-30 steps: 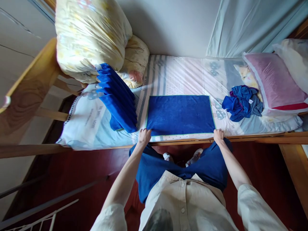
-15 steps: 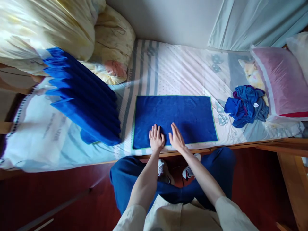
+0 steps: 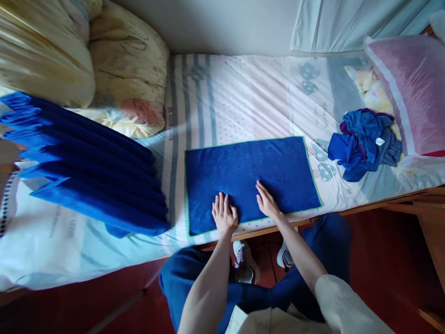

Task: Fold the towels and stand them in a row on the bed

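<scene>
A blue towel with a green edge [image 3: 239, 171] lies spread flat on the bed in front of me. My left hand [image 3: 224, 213] rests palm down on its near part, fingers spread. To the right of it, my right hand [image 3: 267, 200] is over the towel with its fingers stretched out and close together; whether the whole palm touches the cloth I cannot tell. Neither hand grips anything. A tall stack of folded blue towels [image 3: 93, 171] stands on the left of the bed. On the right lies a crumpled heap of blue and purple cloths [image 3: 365, 144].
The bed [image 3: 250, 97] carries a striped, patterned sheet and has a wooden front edge. Yellowish bedding [image 3: 128, 69] is piled at the back left. A pink pillow [image 3: 410, 93] sits at the right end, below a pale curtain [image 3: 347, 23]. My knees are against the near side.
The view has turned and shifted, so the stack appears further left and lower. My right hand has moved slightly right across the towel, away from the left hand. The towel stays flat.
</scene>
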`<state>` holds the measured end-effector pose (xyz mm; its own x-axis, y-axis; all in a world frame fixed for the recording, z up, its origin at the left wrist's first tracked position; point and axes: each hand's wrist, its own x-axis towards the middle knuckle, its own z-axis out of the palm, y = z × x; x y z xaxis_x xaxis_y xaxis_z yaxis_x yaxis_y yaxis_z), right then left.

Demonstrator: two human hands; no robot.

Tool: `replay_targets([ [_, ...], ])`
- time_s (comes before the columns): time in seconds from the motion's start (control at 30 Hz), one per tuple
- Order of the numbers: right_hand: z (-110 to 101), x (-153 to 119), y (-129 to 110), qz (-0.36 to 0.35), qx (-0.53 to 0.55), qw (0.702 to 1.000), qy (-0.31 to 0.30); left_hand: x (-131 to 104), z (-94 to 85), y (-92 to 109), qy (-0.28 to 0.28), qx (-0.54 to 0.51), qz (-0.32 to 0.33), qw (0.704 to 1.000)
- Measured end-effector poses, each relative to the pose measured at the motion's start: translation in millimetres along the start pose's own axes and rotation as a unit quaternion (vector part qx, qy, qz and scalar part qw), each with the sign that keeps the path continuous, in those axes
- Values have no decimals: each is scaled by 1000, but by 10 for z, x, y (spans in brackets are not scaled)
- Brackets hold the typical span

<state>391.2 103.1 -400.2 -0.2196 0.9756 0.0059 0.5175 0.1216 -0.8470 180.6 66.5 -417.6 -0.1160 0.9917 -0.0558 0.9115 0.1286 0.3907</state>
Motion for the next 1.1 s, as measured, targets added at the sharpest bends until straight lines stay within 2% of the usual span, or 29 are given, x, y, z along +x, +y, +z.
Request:
replay_targets([
  [0.17,-770,-189,406,53,-66,994,66,-4,-28,9,-5,-8,-1,1000],
  [0.3,-1321,-380,684,108,-144,976,124,-6,-18,9,-11,7,-5,1000],
  [0.43,-1691,-502,902,146,-211,955,148,-4,-13,20,-43,-6,-22,999],
  [0.5,-1754,-500,947,151,-225,951,148,-3,-13,37,-22,-33,-18,999],
  [0.57,-1680,-446,900,148,-239,946,162,1,-13,59,24,-57,-8,998],
  [0.63,-1438,-360,740,129,-258,940,182,7,-13,83,61,-70,-1,996],
  [0.7,-1047,-266,492,98,-281,937,185,14,-17,100,73,-74,2,995],
  [0.83,-175,-133,22,71,-305,941,127,20,-27,109,71,-80,0,994],
  [0.9,104,-106,-78,82,-316,940,99,20,-27,111,68,-82,-1,994],
  [0.97,233,-102,-91,94,-330,936,84,21,-26,119,67,-82,-1,994],
  [1.1,242,-109,-31,101,-351,927,88,28,-31,130,67,-82,1,994],
])
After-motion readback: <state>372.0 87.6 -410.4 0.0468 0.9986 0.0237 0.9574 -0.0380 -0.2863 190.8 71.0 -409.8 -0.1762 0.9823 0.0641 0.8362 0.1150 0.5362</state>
